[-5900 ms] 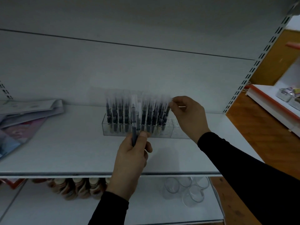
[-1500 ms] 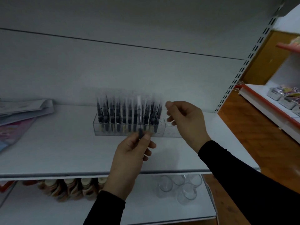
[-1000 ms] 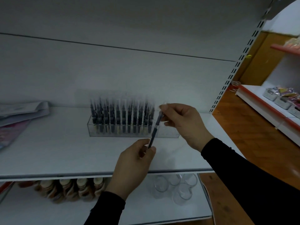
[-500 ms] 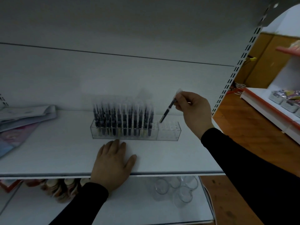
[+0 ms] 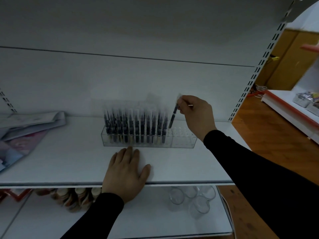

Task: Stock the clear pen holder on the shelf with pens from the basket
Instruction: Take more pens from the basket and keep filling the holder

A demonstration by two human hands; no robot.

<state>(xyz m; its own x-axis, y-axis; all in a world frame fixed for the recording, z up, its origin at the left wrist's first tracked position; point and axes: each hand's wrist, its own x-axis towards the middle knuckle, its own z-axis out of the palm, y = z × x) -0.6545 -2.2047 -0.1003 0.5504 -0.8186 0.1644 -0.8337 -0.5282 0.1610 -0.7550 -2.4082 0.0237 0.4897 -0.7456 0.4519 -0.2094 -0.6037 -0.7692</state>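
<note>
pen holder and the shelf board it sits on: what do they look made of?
Pen holder: clear rigid plastic, likely acrylic; the shelf shows through its walls and edges are crisp. Shelf board: looks like white painted sheet metal, matte, with a thin folded front lip; coated board can't be ruled out.

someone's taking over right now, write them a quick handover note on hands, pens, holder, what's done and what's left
Right hand: pinches one pen by its top end, tilted, tip just above the first free holes of the clear pen holder.
Left hand: flat on the shelf in front of the holder, holding nothing.
Done: the holder's left and middle sections are packed with upright pens.
Left: seat the held pen, then fill the right-end section, which shows only bare holes. The basket is not in view, so I cannot tell how many pens remain.
</note>
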